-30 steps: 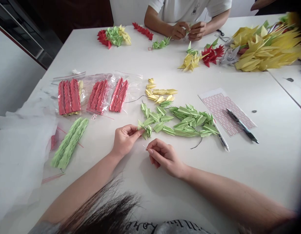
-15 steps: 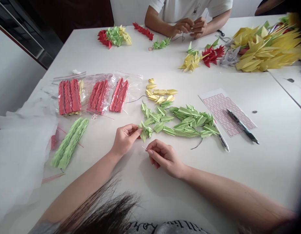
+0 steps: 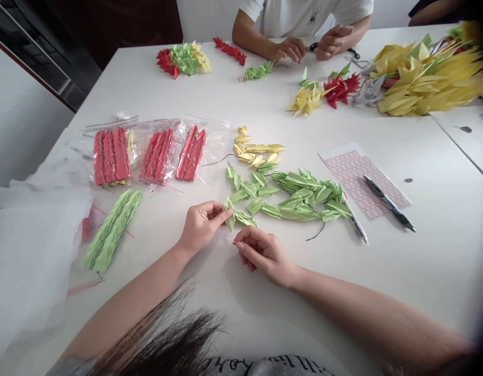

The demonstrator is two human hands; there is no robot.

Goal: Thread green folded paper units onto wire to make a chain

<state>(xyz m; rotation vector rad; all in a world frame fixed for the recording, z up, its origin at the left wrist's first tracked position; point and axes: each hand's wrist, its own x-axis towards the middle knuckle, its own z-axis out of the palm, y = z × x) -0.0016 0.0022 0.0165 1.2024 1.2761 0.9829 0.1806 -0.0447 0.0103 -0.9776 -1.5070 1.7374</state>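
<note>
Between the thumb and fingers of my left hand [image 3: 202, 223] is a green folded paper crane [image 3: 230, 214], its pointed tips sticking out to the right. My right hand [image 3: 262, 255] pinches a thin needle [image 3: 230, 240], whose tip points left below the crane. A small gap separates the needle from the crane. Just beyond both hands lie strings of green paper cranes [image 3: 299, 196], with dark thread ends showing. A shorter string of yellow cranes [image 3: 260, 151] curves behind them.
On the left are plastic bags of red cranes [image 3: 157, 156] and a green bundle [image 3: 112, 230]. A label sheet [image 3: 351, 167], a black pen [image 3: 388, 202] and a white pen [image 3: 356, 224] lie right. Across the table another person's hands [image 3: 292, 49] work near a yellow crane heap [image 3: 429, 78].
My left fingers have shifted slightly on the green crane, which has turned a little. My right hand stays almost still with the needle. Across the table, the other person's hands have moved apart.
</note>
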